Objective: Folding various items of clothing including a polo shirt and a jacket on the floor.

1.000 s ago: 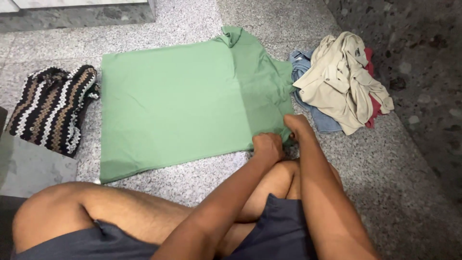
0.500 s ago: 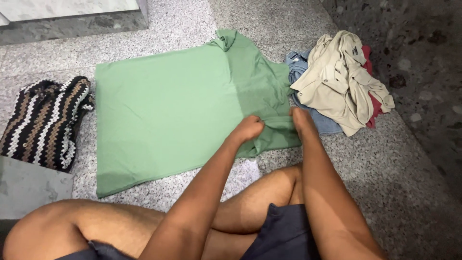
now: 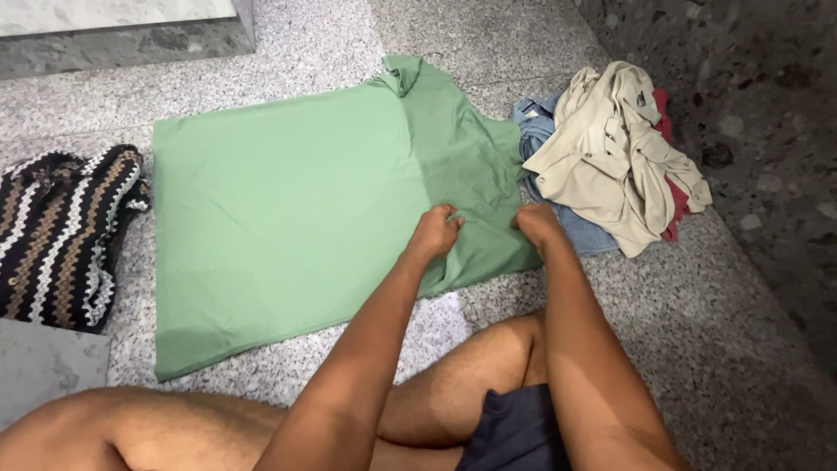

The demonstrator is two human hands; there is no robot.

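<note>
Both hands moved up, left hand [image 3: 434, 234] and right hand [image 3: 535, 222] fingers pinching green shirt [image 3: 288, 218].

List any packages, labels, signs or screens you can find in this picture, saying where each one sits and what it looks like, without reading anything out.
None of these shows. The floor holds only cloth: a green shirt that both hands grip, a striped knit and a heap of clothes.
</note>
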